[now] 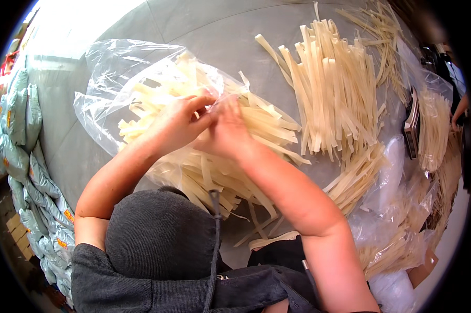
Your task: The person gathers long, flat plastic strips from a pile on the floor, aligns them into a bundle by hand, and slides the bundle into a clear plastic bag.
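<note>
A clear plastic bag [107, 78] lies spread over a heap of pale yellow flat strips [269, 122] that look like dried wide noodles. Some strips are under the film; others stick out at the right and near side. My left hand [186, 119] is over the middle of the heap, its fingers closed in a pinch on the bag's film. Right beside it, my right hand [226, 128] is smeared by motion, so its fingers are unclear. The two hands touch or nearly touch.
A large pile of the same strips [334, 88] lies to the right on the grey floor [209, 23]. Farther right are bagged strips [433, 125] and crumpled film [392, 172]. Stacked pale sacks [24, 151] line the left. Another person's hand [459, 112] shows at the far right.
</note>
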Demonstrator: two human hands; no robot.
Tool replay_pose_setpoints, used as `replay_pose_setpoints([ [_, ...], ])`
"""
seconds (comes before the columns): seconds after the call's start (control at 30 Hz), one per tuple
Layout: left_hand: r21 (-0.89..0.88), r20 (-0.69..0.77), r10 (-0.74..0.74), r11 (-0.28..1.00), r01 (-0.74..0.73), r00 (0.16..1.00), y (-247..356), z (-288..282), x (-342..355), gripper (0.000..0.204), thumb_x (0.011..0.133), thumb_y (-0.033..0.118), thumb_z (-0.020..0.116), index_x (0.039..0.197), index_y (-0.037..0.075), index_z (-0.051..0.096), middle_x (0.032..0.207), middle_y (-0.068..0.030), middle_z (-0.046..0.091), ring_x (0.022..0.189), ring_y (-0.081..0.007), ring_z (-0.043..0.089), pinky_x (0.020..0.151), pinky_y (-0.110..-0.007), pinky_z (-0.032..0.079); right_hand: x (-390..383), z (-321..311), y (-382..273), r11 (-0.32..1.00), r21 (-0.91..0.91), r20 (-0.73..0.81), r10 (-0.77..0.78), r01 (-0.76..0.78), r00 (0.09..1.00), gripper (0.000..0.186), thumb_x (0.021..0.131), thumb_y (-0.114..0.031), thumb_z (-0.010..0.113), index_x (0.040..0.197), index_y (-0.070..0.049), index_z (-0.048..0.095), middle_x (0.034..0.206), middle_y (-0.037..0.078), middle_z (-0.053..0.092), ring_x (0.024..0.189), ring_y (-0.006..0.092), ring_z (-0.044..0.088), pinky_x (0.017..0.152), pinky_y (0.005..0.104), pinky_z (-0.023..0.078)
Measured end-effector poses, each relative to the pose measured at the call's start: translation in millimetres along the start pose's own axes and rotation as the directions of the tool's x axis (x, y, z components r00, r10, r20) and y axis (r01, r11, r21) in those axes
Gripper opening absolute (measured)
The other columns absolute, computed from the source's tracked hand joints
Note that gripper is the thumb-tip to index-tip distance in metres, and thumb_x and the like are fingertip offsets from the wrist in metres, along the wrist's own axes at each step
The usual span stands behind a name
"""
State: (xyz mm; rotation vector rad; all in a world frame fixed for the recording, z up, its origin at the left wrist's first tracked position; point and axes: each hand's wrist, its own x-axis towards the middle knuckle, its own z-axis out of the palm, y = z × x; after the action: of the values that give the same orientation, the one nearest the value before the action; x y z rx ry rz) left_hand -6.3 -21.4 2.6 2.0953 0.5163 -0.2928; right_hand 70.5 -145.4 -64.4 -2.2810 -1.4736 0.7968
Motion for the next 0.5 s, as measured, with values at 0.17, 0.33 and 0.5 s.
replay_pose_setpoints([
  [0.17, -0.103, -0.262, -0.027, 0.995, 0.000, 0.965, -41.4, -30.6, 22.9, 0.033, 0.094, 0.030, 0.064, 0.118, 0.008, 0.067, 0.104, -0.0086, 0.071, 0.088, -0.0160, 0.065, 0.081, -0.028, 0.052, -66.7, -29.5, 45.9, 0.986, -0.049, -0.003, 0.158, -0.158, 0.987, 0.127, 0.064, -0.070, 0.072, 0.153, -0.003, 0.013, 0.156, 0.025, 0.017, 0.147, 0.0366, 0.015, 0.118, 0.0551, 0.007],
  [0.33, 0.145, -0.578, -0.242, 0.909, 0.390, 0.779, -196.8, -89.8, 40.4, 0.053, 0.096, 0.045, 0.054, 0.135, 0.009, 0.055, 0.139, -0.0161, 0.051, 0.132, -0.0279, 0.044, 0.109, -0.036, 0.034, -87.7, -33.4, 83.3, 0.950, -0.045, 0.157, 0.314, -0.310, 0.937, 0.129, 0.058, -0.069, 0.076, 0.155, -0.011, 0.012, 0.158, 0.018, 0.017, 0.146, 0.0346, 0.018, 0.118, 0.0501, 0.012],
  [0.5, -0.508, 0.143, -0.439, 0.736, 0.447, 0.887, -148.1, -72.0, 30.2, 0.062, 0.094, 0.053, 0.052, 0.140, 0.011, 0.051, 0.135, -0.0082, 0.054, 0.120, -0.0200, 0.051, 0.101, -0.035, 0.041, -72.6, -19.7, 87.3, 0.998, -0.066, -0.096, 0.007, -0.013, 0.995, 0.061, 0.083, -0.042, 0.069, 0.136, -0.017, 0.052, 0.107, 0.010, 0.055, 0.104, 0.0263, 0.053, 0.091, 0.0414, 0.043],
])
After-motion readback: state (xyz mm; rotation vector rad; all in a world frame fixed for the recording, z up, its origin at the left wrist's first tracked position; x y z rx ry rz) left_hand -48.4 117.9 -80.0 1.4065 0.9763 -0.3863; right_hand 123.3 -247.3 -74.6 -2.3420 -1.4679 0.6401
